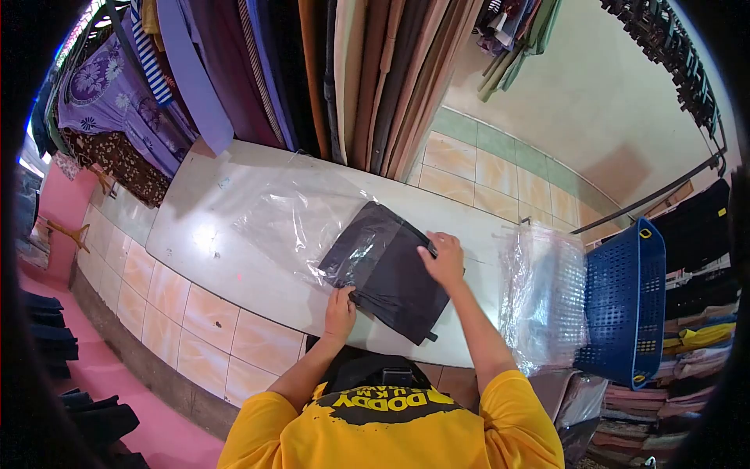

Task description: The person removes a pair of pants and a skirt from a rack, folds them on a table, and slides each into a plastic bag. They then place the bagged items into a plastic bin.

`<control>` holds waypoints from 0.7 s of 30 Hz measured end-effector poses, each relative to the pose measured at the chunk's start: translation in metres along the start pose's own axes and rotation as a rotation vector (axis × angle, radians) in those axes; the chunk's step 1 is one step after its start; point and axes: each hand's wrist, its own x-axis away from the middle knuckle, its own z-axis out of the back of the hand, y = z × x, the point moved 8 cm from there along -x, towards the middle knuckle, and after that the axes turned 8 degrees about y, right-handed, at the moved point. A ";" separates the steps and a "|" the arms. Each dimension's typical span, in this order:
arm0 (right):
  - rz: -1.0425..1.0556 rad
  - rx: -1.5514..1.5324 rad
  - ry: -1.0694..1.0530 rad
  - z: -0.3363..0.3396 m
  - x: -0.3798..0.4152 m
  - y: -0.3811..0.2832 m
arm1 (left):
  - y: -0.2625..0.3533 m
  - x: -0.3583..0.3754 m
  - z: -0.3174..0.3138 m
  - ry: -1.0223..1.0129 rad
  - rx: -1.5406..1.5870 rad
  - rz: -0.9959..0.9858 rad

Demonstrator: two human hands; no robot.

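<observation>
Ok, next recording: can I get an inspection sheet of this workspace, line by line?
Surface: white table, scuffed, set over a tiled ledge.
Job's things: folded dark garment lying partly inside a clear plastic bag.
Clutter: pile of clear plastic bags at the table's right end, beside a blue plastic basket.
Grippers: left hand grips the garment's near edge; right hand presses on its far corner.
Cables: nothing seen.
Surroundings: hanging clothes above the table, clothes rail with hangers at upper right, stacked folded clothes at right, pink floor.
</observation>
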 end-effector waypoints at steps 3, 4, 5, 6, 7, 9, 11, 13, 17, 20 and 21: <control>-0.244 -0.139 -0.342 -0.035 0.016 0.051 | -0.001 -0.010 0.000 -0.009 -0.003 -0.019; -0.334 -0.138 -0.433 -0.046 0.026 0.062 | -0.003 -0.015 0.003 0.000 -0.013 -0.033; -0.331 -0.135 -0.433 -0.045 0.030 0.057 | -0.005 -0.019 0.005 0.009 -0.023 -0.044; -0.375 -0.114 -0.471 -0.044 0.039 0.052 | -0.006 -0.026 0.011 0.029 -0.023 -0.088; -0.420 -0.093 -0.509 -0.042 0.050 0.046 | -0.012 -0.033 0.018 0.030 -0.021 -0.085; -0.394 -0.080 -0.450 -0.029 0.070 0.026 | -0.018 -0.045 0.028 -0.022 -0.059 -0.138; -0.418 0.009 -0.614 -0.019 0.088 0.002 | -0.025 -0.052 0.037 -0.041 -0.087 -0.195; -0.370 0.074 -0.644 -0.011 0.085 -0.004 | -0.023 -0.052 0.039 -0.060 -0.117 -0.253; -0.269 -0.035 -0.296 -0.033 0.045 0.030 | -0.038 -0.044 0.044 0.083 -0.036 -0.054; -0.141 -0.238 -0.190 -0.055 0.013 0.032 | -0.024 -0.041 0.059 0.321 -0.113 -0.012; -0.106 -0.170 -0.228 -0.063 0.005 0.027 | -0.019 -0.041 0.066 0.387 -0.223 0.000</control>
